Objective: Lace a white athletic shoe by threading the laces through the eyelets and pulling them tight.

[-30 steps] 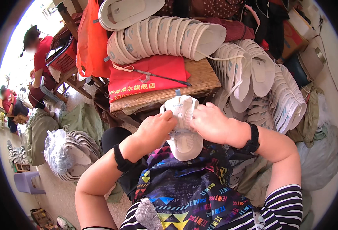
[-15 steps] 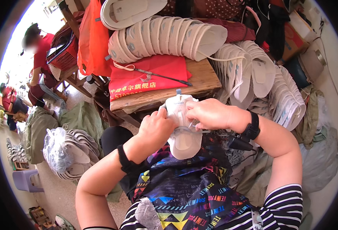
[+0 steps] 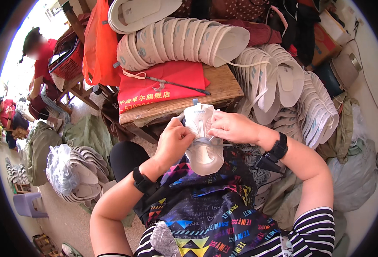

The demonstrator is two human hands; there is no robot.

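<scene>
Where a wooden bench (image 3: 225, 81) stands, nested pale shoes (image 3: 171, 43) line its top.
Before them spreads a red sheet (image 3: 171, 79); just off the bench's near edge is a white shoe (image 3: 204, 155), toe pointing away. The left hand (image 3: 171, 139) curls its fingers tight on the shoe's left side; the right hand (image 3: 234, 127) pinches at the right side, though whether onto the grey lace (image 3: 204, 141) cannot be told.

Bright light (image 3: 12, 60) is glaring upper left, a lilac stool (image 3: 27, 204) is sitting on speckled floor (image 3: 71, 220), a wooden worktop (image 3: 226, 85) is standing near centre, and a pale wall (image 3: 375, 81) is edging the right
</scene>
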